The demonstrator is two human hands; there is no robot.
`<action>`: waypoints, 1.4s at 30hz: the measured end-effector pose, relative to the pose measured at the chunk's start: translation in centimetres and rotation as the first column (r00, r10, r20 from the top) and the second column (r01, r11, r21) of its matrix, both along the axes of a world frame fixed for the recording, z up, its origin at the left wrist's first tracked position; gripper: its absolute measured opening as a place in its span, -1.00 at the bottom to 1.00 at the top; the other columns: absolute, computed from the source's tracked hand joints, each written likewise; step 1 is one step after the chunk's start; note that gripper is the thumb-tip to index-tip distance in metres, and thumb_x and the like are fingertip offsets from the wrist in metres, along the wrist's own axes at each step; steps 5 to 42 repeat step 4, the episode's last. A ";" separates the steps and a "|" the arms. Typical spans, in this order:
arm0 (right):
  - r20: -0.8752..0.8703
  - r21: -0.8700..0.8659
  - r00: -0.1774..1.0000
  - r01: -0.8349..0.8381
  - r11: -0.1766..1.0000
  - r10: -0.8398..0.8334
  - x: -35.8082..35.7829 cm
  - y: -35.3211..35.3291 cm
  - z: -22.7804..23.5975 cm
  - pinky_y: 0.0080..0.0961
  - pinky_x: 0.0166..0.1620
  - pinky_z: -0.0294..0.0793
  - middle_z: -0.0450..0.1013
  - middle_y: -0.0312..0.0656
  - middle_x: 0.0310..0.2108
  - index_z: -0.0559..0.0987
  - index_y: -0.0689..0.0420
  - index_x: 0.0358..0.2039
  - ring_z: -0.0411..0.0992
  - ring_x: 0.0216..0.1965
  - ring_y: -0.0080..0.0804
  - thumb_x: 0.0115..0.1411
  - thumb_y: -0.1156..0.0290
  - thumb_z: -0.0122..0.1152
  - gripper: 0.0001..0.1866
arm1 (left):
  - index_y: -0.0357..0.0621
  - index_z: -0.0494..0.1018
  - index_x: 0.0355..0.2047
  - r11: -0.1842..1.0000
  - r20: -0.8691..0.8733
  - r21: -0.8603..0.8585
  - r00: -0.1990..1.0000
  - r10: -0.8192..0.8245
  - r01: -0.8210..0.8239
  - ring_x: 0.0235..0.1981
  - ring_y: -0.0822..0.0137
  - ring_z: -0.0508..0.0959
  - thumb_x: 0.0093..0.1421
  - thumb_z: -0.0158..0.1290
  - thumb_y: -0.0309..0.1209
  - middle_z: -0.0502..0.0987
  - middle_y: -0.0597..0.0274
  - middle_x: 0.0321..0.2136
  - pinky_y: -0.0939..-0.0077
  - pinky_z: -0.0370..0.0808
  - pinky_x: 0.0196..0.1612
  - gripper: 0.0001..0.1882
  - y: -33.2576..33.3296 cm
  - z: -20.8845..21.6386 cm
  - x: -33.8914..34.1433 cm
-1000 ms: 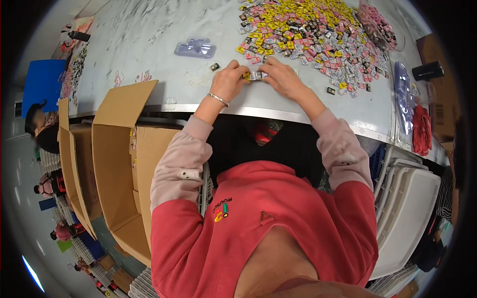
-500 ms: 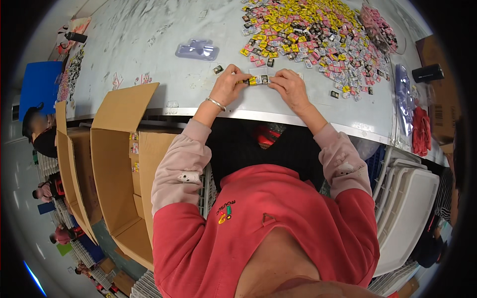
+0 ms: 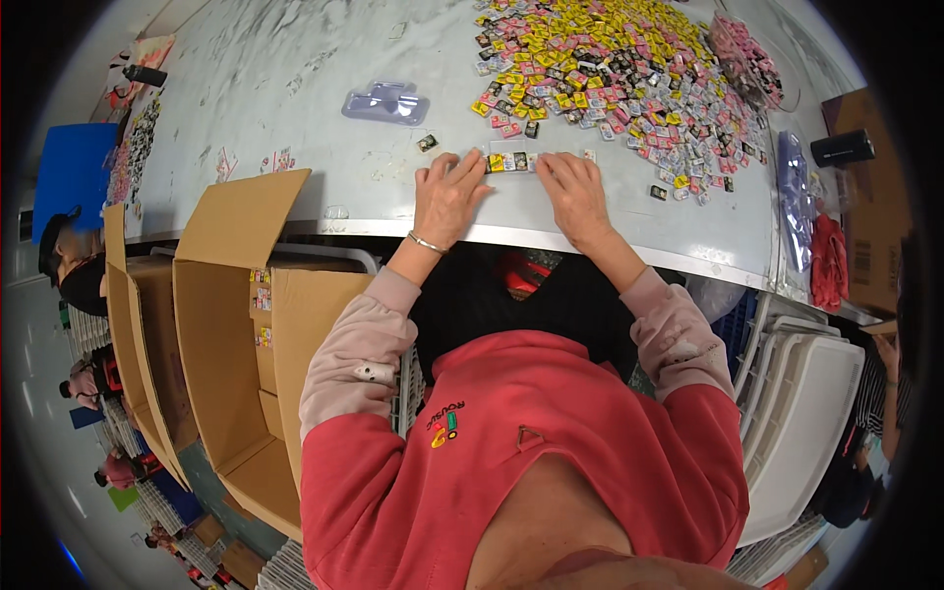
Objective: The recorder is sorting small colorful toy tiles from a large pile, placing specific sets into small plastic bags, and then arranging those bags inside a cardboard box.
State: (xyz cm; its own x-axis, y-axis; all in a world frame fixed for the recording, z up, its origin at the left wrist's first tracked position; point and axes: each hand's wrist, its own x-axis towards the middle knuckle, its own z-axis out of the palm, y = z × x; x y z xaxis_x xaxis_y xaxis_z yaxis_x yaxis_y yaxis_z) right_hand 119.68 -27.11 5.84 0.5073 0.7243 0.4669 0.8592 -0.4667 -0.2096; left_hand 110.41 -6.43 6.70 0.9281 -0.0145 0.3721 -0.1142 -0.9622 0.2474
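A short row of small rectangular packets (image 3: 509, 162) in yellow, black and white lies on the table close to its front edge. At its left end rest the fingertips of my left hand (image 3: 447, 204), palm down, the fingers stretched and the thumb apart. My right hand (image 3: 578, 200) has its fingers and thumb together at the right end. Just behind the row shows a thin clear plastic piece (image 3: 508, 147). One loose black packet (image 3: 427, 143) lies beyond my left hand, and a pale one (image 3: 589, 155) sits behind my right fingers.
A big heap of mixed packets (image 3: 600, 69) covers the far right, beside a bag of pink pieces (image 3: 744, 59). A clear moulded tray (image 3: 385, 103) lies at back left. Open cardboard boxes (image 3: 221, 344) stand left; white plastic bins (image 3: 811, 433) stand right. Red gloves (image 3: 828, 261) lie at the table's right.
My left hand has loosened its pinch on the row and its fingers have straightened. Both hands now lie lower and flatter at the row's ends.
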 end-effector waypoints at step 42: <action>0.069 -0.147 0.995 0.077 0.986 -0.067 -0.9 0.2 0.5 -0.05 0.15 0.12 0.31 -0.14 0.04 0.43 0.21 0.01 0.24 0.12 -0.25 -0.02 0.59 0.05 -0.51 | -0.01 0.24 0.19 0.996 -0.107 0.094 0.994 0.015 -0.005 0.22 0.06 0.19 0.06 0.14 -0.19 0.19 0.18 0.24 -0.04 0.12 0.13 -0.33 0.1 -1.0 -1.5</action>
